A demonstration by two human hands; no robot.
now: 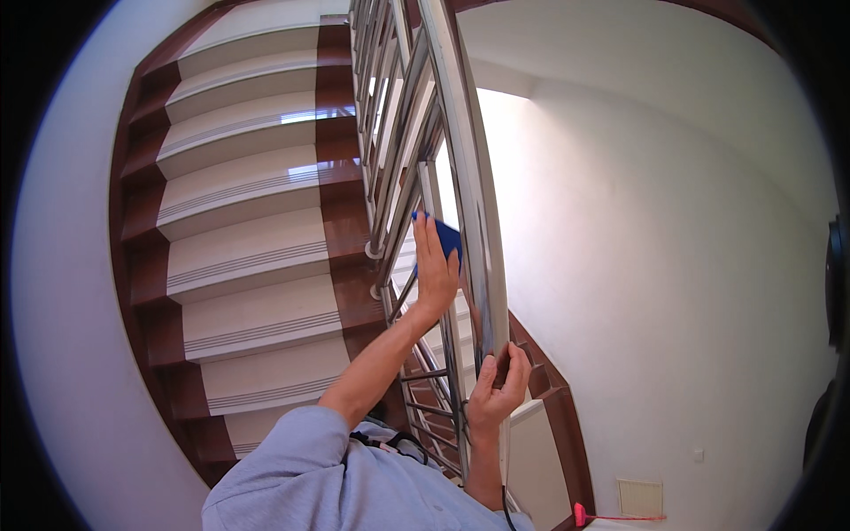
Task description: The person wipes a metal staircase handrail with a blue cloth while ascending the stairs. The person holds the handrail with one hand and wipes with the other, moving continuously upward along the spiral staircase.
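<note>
My left hand [437, 275] is held nearly flat, fingers pointing up, over a blue cloth [448, 240]. The cloth lies against the metal bars just below the handrail, partly hidden by the hand. A polished stainless steel handrail [477, 199] runs from the top of the view down toward me. Lower on it, my right hand [498, 388] grips the rail, with thumb on one side and fingers on the other. Slanted metal balusters and bars [392, 133] fill the railing under the handrail.
Left of the railing are pale stair treads [246, 245] with dark red-brown borders and grooved edges. Beyond it, a lower flight shows between the bars, beside a white wall [651, 265]. A pink broom [580, 515] lies far below, near a wall panel [640, 498].
</note>
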